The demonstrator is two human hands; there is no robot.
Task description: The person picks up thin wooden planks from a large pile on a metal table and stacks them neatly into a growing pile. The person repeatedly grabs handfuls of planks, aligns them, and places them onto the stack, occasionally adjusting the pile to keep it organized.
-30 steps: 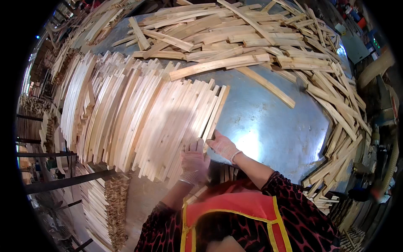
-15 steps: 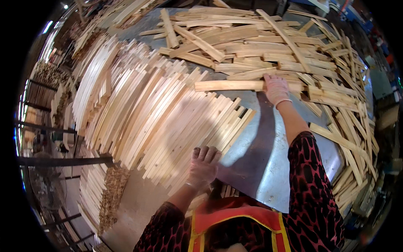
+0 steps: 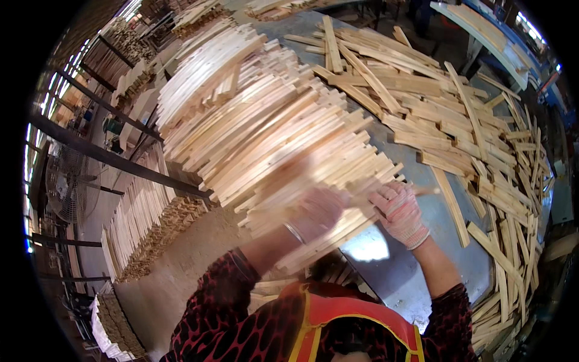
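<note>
My right hand (image 3: 398,212), in a pale work glove, has its fingers bent around a wooden strip (image 3: 426,191) near the right edge of the neat rows. The strip is smeared by motion, and one end sticks out past my knuckles. Close by on the left, my gloved left hand (image 3: 319,212) is over the rows' near part. Motion blurs its fingers, so whether it grips the strip cannot be made out. Under both hands lie the wooden strips laid side by side (image 3: 259,133), stepping back in tight rows.
A loose heap of wooden strips (image 3: 416,114) covers the right of the metal table (image 3: 404,277). Stacked strips (image 3: 142,223) stand at the left beside a dark metal bar (image 3: 114,157). A fan (image 3: 72,187) stands further left, and a blue-edged bench (image 3: 482,42) at the far right.
My right hand has come from the heap back toward me and leftward, bringing a strip to the rows. My left hand has moved up and right toward it. The view has turned left.
</note>
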